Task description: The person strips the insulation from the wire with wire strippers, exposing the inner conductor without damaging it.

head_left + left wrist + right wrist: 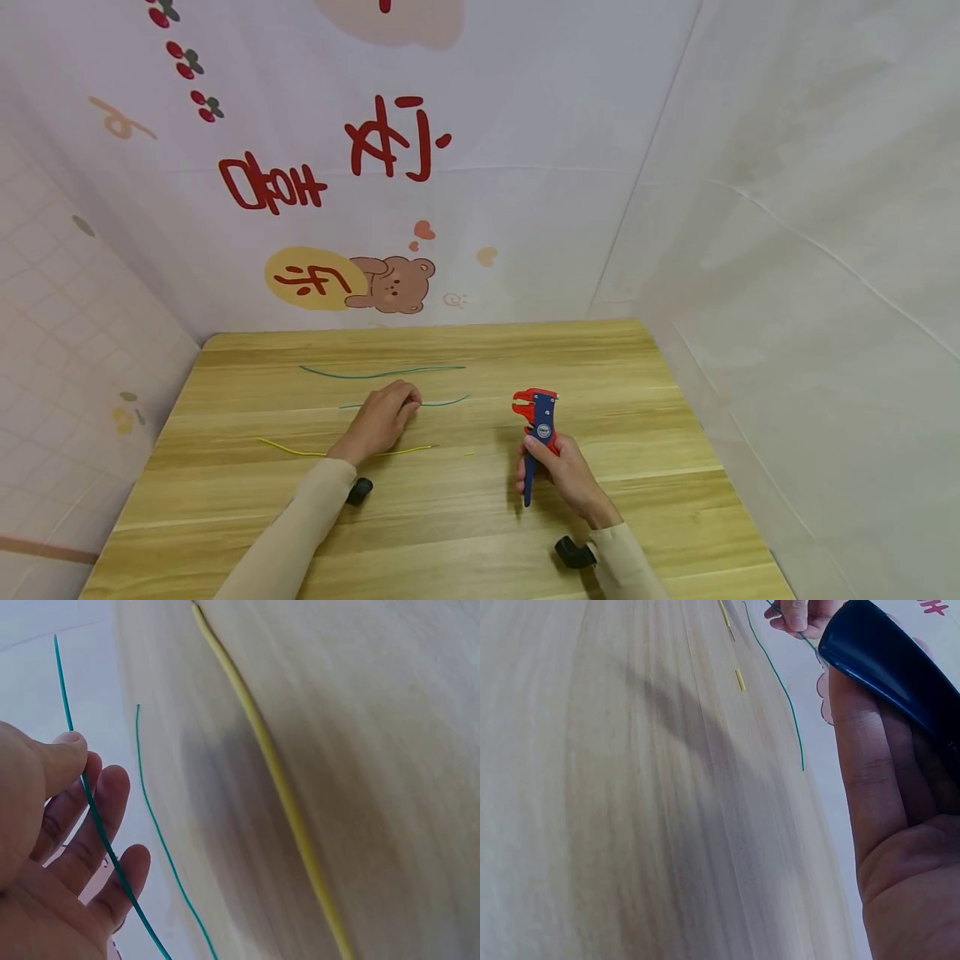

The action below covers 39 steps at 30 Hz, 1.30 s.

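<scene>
My left hand (382, 419) is above the left middle of the table. Its thumb and index finger pinch a thin green wire (97, 817), which runs across the other fingers in the left wrist view. My right hand (570, 479) grips a wire stripper (542, 417) by its blue handles, its red jaws pointing up and left, with nothing between them. Beyond the left hand lies another green wire (382, 374). A yellow wire (292, 451) passes under the left wrist, its right tip bare of insulation.
A short yellow piece of insulation (468, 454) lies between the hands, right of the yellow wire's bare end. The wooden table (450, 533) meets a printed white cloth wall (525, 250) at the back, with cloth at both sides. Black wrist devices (575, 552) sit at both cuffs.
</scene>
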### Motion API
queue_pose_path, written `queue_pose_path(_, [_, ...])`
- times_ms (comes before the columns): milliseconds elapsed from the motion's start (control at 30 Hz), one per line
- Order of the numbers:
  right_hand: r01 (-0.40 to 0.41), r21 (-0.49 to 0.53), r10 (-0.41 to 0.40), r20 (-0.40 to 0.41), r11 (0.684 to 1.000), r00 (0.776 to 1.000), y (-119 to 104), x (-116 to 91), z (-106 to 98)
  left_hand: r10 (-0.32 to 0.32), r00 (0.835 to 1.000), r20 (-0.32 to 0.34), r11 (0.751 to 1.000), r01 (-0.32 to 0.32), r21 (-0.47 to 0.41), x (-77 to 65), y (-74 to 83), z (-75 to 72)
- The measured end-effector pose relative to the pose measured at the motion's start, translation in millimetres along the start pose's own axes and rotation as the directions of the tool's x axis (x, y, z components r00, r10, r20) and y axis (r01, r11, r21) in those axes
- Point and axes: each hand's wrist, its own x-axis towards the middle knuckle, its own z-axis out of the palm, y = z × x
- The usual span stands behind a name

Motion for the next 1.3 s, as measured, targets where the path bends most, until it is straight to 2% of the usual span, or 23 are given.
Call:
queue_pose_path(200, [-0.011,-0.002,0.011,0.0,1.0,1.0,2.5,1.9,0.6,0.027,0.999,-0.041,0.999,-0.029,-0.036,-4.3,8.3,-4.3])
queue_pose_path(467, [-0.008,0.001,0.008,-0.001,1.0,1.0,3.6,2.7,0.4,0.048,0.998,-0.042,0.998,-0.05,-0.032,-9.3,17.2,-12.1])
queue_pose_path(667, [-0.001,0.007,0.001,-0.001,1.0,1.0,2.7,3.1,0.6,0.082,0.994,-0.075,0.996,-0.084,-0.029,-15.2,24.0,-18.3])
queue_pose_path(1000, [0.002,0.018,-0.002,-0.003,1.0,1.0,1.5,5.0,1.2,0.033,0.996,-0.082,0.991,-0.043,-0.126,-28.3,34.0,-27.6])
queue_pose_path(1300, [-0.008,0.013,0.008,0.025,1.0,1.0,-1.0,8.1,5.7,0.083,0.983,-0.166,0.986,-0.105,-0.133,-37.7,32.1,-29.3])
